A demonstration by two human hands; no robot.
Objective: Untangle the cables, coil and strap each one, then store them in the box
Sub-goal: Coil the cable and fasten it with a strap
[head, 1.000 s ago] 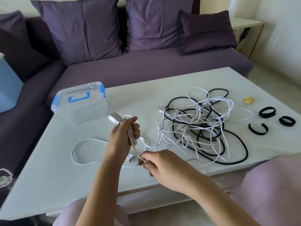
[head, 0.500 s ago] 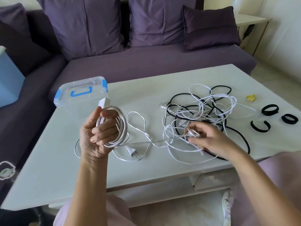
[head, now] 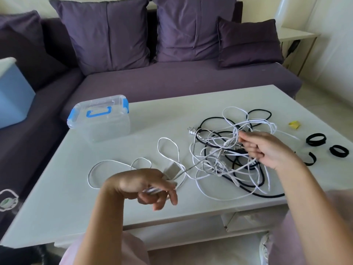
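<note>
Cables [head: 225, 148], white and black, lie tangled on the right half of the table [head: 57, 197]. At the far left stands the closed clear box [head: 99, 119]. Near the centre, the left hand [head: 145, 184] curls its fingers round blurred loops of white cable [head: 166, 138] that trails rightward into the tangle. The right hand [head: 267, 150] pinches white strands above it. Three black straps [head: 315, 144] lie at the far right.

The left hand [head: 145, 185] hangs palm-down, wrist bent, fingers curled round loops of white cable [head: 152, 190]. The right hand [head: 267, 148], raised, pinches its strands at the fingertips.
</note>
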